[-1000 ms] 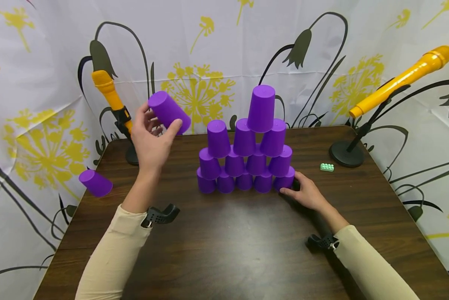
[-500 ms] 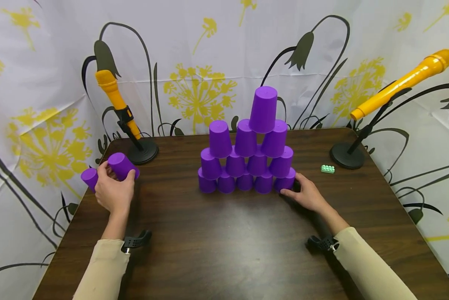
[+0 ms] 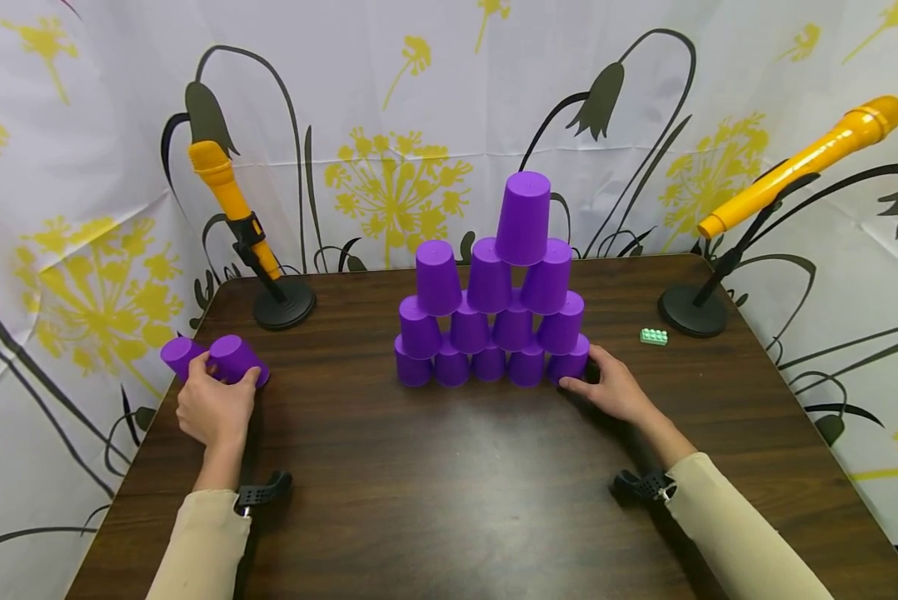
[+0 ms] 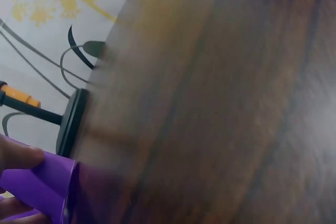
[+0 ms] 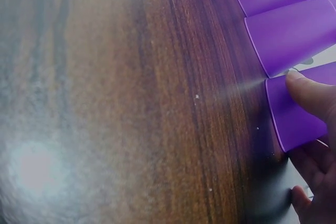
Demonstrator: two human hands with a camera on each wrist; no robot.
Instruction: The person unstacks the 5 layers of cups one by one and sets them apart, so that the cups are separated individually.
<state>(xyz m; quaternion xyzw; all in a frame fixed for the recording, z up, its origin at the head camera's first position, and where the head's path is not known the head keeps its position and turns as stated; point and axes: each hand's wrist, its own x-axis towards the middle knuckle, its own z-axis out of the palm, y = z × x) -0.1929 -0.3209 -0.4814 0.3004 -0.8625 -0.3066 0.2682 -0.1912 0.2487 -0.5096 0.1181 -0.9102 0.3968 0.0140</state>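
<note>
At the left edge of the dark wood-grain table (image 3: pixel 449 500), the left hand (image 3: pixel 211 406) curls its fingers round a purple plastic cup (image 3: pixel 237 360) lying on its side. Cup's long axis runs roughly level, closed base toward the left-rear, open mouth toward the right and the table middle; the left wrist view shows the rim (image 4: pixel 67 192) with a thumb pressed on the wall. A second purple plastic cup (image 3: pixel 180 354) lies just left of it, touching or nearly so, overhanging the table edge; whether it rests on the wood cannot be told.

Mid-table, a pyramid of upturned purple plastic cups (image 3: pixel 491 312) stands, all mouths down, long axes upright; the upper tiers sit off-centre toward the right. The right hand (image 3: pixel 614 390) rests on the table at the pyramid's lower right corner, fingers loosely bent, thumb and fingertips touching the bottom-right corner cup (image 3: pixel 569 362); the right wrist view shows the thumb (image 5: pixel 310 90) against that cup's wall.

Open wood lies between the held cup and the pyramid, and across the whole near half of the table. Rear left: orange microphone on a black round stand (image 3: pixel 284 307). Rear right: second orange microphone on a black stand (image 3: pixel 691 308). Small green toy brick (image 3: pixel 654 336) sits between the pyramid and the right stand.
</note>
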